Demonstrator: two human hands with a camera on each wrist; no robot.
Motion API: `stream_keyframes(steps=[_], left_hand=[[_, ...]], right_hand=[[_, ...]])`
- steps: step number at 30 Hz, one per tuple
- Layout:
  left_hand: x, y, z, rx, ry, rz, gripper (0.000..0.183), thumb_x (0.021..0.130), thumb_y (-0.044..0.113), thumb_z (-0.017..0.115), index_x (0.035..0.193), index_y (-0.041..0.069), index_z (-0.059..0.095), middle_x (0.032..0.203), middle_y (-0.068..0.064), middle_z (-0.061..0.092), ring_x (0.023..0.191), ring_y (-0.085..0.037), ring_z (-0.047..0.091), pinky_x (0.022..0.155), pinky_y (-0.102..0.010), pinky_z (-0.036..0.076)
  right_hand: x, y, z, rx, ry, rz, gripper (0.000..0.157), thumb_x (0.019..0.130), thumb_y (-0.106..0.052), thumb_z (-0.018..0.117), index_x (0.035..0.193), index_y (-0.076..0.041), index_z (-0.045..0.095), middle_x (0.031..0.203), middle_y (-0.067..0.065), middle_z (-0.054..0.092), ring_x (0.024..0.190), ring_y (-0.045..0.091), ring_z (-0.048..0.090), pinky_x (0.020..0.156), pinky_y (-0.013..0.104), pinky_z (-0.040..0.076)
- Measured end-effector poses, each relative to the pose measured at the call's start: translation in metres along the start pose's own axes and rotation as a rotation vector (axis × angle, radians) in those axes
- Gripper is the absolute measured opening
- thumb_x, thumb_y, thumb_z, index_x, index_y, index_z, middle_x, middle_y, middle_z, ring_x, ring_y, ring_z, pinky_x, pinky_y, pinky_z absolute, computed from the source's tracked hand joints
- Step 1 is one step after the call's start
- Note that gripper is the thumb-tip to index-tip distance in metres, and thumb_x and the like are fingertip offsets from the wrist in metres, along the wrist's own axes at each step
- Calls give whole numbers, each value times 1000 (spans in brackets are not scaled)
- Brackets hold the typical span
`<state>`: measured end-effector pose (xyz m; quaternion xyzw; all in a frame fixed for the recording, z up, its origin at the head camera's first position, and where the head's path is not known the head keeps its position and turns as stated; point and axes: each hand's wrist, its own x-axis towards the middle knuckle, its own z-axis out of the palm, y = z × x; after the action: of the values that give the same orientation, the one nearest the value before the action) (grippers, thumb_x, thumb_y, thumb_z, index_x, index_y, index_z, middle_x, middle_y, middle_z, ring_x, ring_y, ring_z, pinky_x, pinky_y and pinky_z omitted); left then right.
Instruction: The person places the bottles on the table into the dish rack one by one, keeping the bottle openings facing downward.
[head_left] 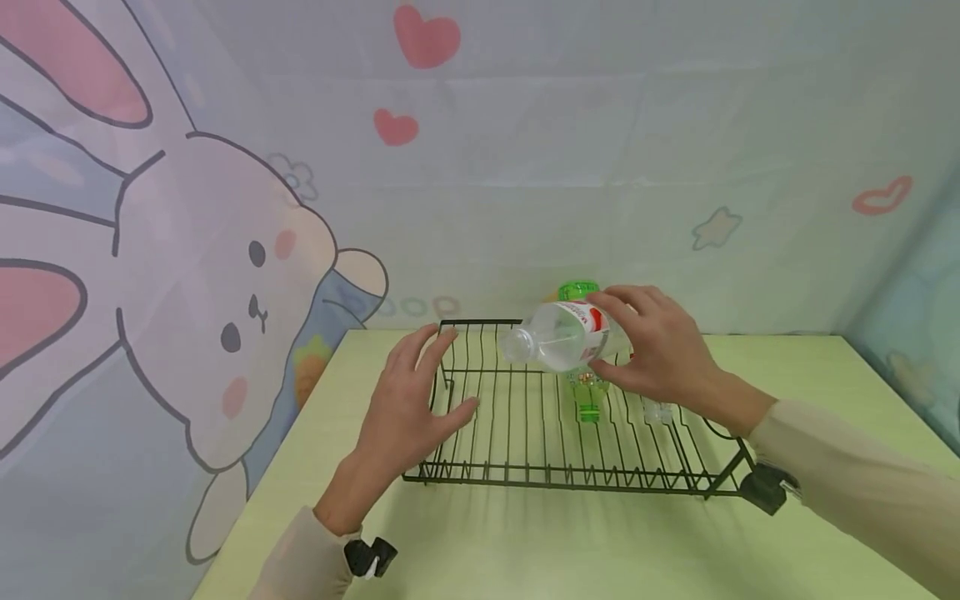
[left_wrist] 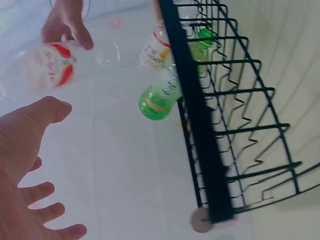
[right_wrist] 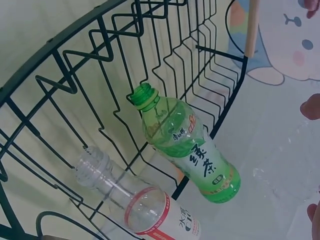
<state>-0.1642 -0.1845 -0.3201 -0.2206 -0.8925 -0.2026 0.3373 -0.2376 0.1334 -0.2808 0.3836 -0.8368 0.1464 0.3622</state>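
Observation:
In the head view my right hand (head_left: 660,346) grips a clear plastic bottle (head_left: 555,337) with a red and white label, tipped on its side, its neck toward the left. My left hand (head_left: 405,404) is held over the left part of the black wire dish rack (head_left: 573,486), thumb and fingers spread, nothing in it. A green tea bottle (right_wrist: 192,145) leans in the rack with its neck down. Beside it in the right wrist view lies another clear bottle (right_wrist: 150,207) with a red and white label, neck also down.
The rack stands on a pale green table (head_left: 487,550). Behind it hangs a wall cloth (head_left: 540,167) with hearts and a large rabbit figure (head_left: 195,317). A light wooden handle (right_wrist: 251,30) shows at the rack's end in the right wrist view.

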Motion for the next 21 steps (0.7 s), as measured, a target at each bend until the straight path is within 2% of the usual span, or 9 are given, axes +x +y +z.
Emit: stream_keyframes(steps=[6,13,21], left_hand=[[10,26,-14,-67,49,93,87,71,30,84,144,19,40,147,-7,36,135,-27,35,97,-45,47],[27,52,-17,-131,85,212,86,65,23,88,140,19,45,144,-10,39,132,-26,38,92,-40,52],[35,67,-13,-86,88,299,83,65,22,87,137,20,47,140,-11,42,130,-26,40,83,-47,52]], right_hand=[[2,0,4,-7,2,-45,73,61,-27,86,125,-9,59,115,15,60,103,33,55,77,49,51],[4,-1,3,-33,-25,-71,73,60,-27,86,126,-9,59,117,13,60,105,31,55,81,50,51],[9,-7,4,-51,-29,-132,70,65,-27,83,129,-11,57,120,12,59,107,31,54,77,51,51]])
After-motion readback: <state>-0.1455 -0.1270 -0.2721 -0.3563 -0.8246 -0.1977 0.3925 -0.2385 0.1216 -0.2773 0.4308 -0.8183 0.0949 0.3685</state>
